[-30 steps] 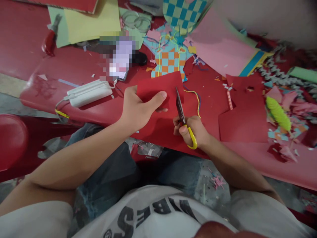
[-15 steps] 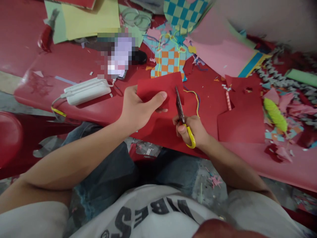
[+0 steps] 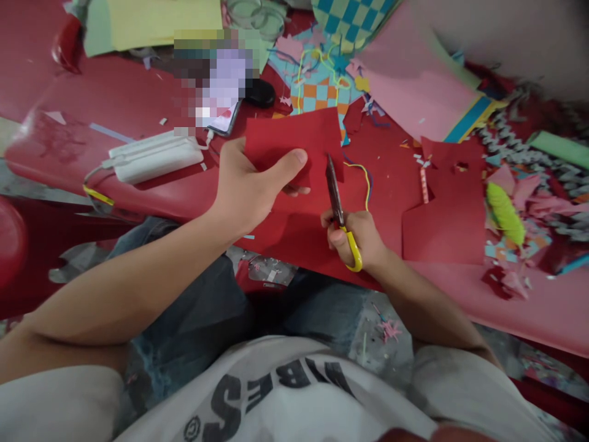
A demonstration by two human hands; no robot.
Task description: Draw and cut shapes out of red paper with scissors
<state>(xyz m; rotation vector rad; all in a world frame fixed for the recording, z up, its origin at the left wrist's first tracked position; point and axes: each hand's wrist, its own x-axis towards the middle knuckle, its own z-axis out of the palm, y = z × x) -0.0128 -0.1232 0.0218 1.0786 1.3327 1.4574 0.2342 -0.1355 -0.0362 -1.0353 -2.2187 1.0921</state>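
My left hand [image 3: 257, 181] pinches a piece of red paper [image 3: 294, 135], thumb on top and fingers underneath, holding it up over the red table [image 3: 184, 199]. In my right hand [image 3: 356, 236] is a pair of scissors [image 3: 353, 248] with yellow handles and dark blades. The blades point away from me and lie at the right edge of the paper, looking nearly closed; whether they grip the paper I cannot tell. Behind the red paper lies an orange and light-blue checkered paper piece [image 3: 317, 97], partly covered by it.
A white power strip [image 3: 154, 156] and a phone [image 3: 227, 92] lie to the left. On the right are cut red paper [image 3: 446, 227], a yellow-green yarn bundle [image 3: 505, 212] and pink scraps. A large pink sheet [image 3: 409, 80] and a blue checkered piece [image 3: 352, 18] sit at the back.
My left hand and the red paper have shifted slightly up and to the left in view. The scissors stay at the paper's right edge. The camera view has moved a little.
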